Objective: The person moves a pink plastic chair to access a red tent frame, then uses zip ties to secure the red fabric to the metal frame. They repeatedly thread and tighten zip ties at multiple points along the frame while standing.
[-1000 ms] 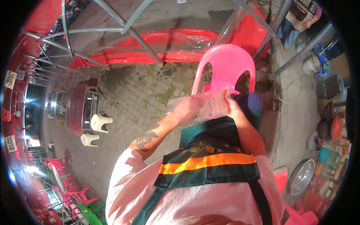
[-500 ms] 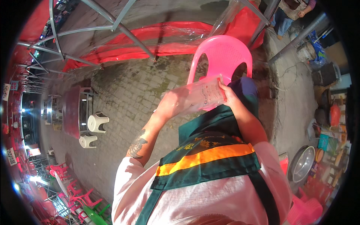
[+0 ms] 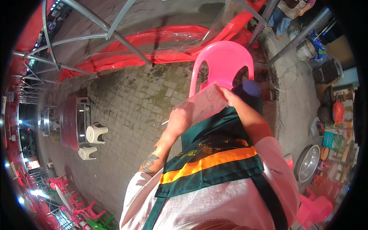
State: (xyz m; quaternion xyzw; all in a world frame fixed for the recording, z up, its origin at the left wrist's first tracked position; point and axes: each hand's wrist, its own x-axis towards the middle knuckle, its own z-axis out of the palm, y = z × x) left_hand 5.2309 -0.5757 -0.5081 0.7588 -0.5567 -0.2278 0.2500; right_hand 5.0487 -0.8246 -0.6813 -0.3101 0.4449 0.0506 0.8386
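Observation:
Stretched at a slant between my hands is a clear plastic bag (image 3: 209, 104) with faint printing on it. My left hand (image 3: 180, 119) is closed on its lower left end, the knuckles facing up. A short thin white bit (image 3: 165, 122) sticks out beside that hand; I cannot tell what it is. The upper right end is gripped by my right hand (image 3: 228, 96), its fingers partly hidden by the bag. Just beyond the bag stands a pink plastic armchair (image 3: 223, 57), and below it hangs my dark green apron (image 3: 209, 161) with an orange band.
Paving bricks (image 3: 126, 99) cover the ground. At left are a dark red table (image 3: 69, 122) and two cream stools (image 3: 96, 133). Metal poles (image 3: 122, 40) and red sheeting (image 3: 168, 50) run along the far side. A metal basin (image 3: 309, 164) lies at right; a person (image 3: 287, 15) is at far right.
My left hand has moved right and slightly down, closer to my right hand. The bag's span between them is shorter, and a white bit now shows beside the left hand. The view has shifted slightly.

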